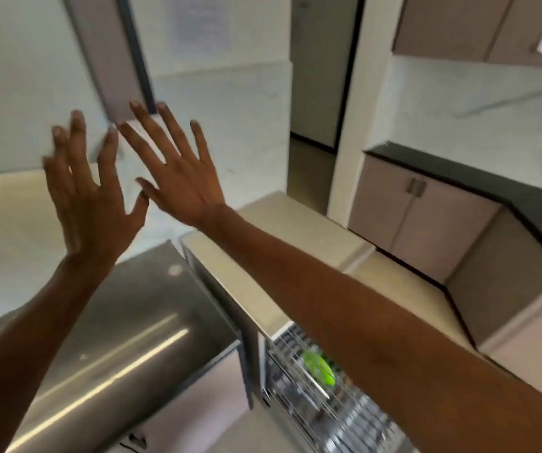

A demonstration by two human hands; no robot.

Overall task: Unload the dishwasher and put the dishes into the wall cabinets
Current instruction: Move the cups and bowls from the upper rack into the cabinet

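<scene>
Your left hand (89,204) is raised with its fingers (78,132) spread apart and holding nothing, just below the open cabinet door (112,60). Your right hand (181,178) is just beside it, fingers likewise splayed and empty, tips near the door's lower edge. Below the door lies the steel sink (125,322), and right of that the pale bench (263,256). Under the bench, the dishwasher rack (312,403) is pulled out with a green item (318,367) in it, so unloading looks unfinished.
</scene>
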